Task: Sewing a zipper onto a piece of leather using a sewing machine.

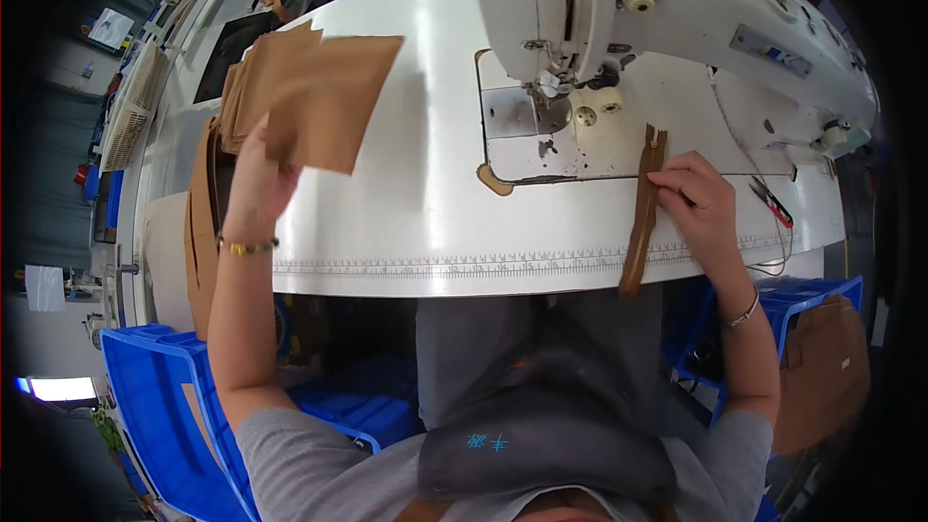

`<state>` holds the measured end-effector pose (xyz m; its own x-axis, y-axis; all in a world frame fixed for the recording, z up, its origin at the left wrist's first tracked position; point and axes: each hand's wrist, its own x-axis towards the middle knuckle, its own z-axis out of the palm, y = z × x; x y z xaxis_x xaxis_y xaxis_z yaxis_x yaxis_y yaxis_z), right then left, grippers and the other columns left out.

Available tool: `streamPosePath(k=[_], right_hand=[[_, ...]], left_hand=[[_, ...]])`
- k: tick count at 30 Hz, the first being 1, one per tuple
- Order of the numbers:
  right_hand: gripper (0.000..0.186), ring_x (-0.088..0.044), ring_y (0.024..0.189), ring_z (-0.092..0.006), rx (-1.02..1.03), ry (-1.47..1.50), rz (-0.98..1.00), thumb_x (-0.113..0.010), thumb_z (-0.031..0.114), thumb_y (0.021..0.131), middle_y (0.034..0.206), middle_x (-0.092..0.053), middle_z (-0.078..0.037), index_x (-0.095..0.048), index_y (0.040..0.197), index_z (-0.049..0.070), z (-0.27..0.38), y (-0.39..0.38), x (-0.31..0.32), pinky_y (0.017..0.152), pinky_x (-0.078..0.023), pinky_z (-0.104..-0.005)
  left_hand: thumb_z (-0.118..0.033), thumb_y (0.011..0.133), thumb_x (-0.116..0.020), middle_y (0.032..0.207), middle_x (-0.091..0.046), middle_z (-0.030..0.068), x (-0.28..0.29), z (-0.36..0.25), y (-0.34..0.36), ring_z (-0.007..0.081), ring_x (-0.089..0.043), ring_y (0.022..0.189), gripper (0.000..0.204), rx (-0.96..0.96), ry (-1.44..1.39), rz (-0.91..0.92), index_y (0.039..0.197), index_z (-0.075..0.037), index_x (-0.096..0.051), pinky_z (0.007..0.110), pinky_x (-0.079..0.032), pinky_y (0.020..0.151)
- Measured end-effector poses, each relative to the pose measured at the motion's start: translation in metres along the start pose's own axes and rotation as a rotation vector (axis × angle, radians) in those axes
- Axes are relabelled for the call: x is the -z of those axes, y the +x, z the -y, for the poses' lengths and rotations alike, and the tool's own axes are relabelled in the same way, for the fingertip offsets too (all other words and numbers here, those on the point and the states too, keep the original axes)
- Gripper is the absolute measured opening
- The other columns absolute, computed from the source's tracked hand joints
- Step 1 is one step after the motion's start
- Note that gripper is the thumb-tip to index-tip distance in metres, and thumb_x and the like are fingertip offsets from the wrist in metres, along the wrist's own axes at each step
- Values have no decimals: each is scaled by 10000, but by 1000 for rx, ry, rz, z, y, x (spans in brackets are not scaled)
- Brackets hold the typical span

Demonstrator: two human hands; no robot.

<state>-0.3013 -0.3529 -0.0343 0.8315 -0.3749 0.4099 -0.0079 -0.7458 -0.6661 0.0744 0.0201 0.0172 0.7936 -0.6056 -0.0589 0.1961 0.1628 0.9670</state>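
Observation:
My left hand [263,184] grips a square brown piece [338,97] at the left of the white table, beside a stack of similar brown pieces [246,87]. My right hand [698,198] pinches a brown zipper strip [640,237] hanging toward the table's front edge. The white sewing machine [735,19] stands at the back right, its needle area left of and behind my right hand. Red-handled thread snips [773,205] lie just right of that hand.
A printed ruler [454,267] runs along the table [377,213] near its front edge. Long brown pieces [198,271] hang at the left. Blue plastic bins [155,396] stand below on both sides, with brown material [822,367] at the lower right. A black flat object [217,72] lies at back left.

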Motion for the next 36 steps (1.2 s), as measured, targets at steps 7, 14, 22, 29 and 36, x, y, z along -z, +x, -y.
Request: streamPosePath(k=[7,14,22,29,36], right_hand=[[281,-665,991,-306,365,-350,36,-726,-1,755,1060,-658,-87,-662,1025,46,5,8,-7,842,-555,-422],[287,-680,1090,-320,653,-285,272,-696,66,828,1220,-699,-110,-674,1114,62,14,24,-33,899,-567,-435],[119,-724,988,-252,808,-241,323,-707,62,762,1086,-754,-23,-661,871,77,-4,87,-45,768,-591,-371],[160,-667,817,-244,748,-216,299,-712,68,734,837,-620,-39,-556,768,85,6,88,-54,648,-557,-384],[157,-642,774,-218,742,-273,298,-696,79,734,813,-581,-34,-541,759,91,6,86,-54,617,-544,-359]], left_hand=[[-5,944,-754,1151,-727,53,-93,58,-106,85,-692,1020,520,401,110,209,1418,16,-541,253,-578,852],[-63,943,-753,1056,-753,130,-158,64,-101,157,-736,916,604,354,666,441,1461,-12,-446,292,-581,792],[-105,1012,-700,859,-717,15,-171,43,-13,56,-618,682,226,12,989,445,1216,-11,-725,235,-503,599],[-252,953,-748,858,-731,142,-201,79,37,233,-688,744,238,-226,1082,199,998,-21,-783,362,-543,688],[-232,892,-731,720,-718,142,-212,85,48,310,-692,652,247,-185,1102,226,867,11,-766,393,-539,631]])
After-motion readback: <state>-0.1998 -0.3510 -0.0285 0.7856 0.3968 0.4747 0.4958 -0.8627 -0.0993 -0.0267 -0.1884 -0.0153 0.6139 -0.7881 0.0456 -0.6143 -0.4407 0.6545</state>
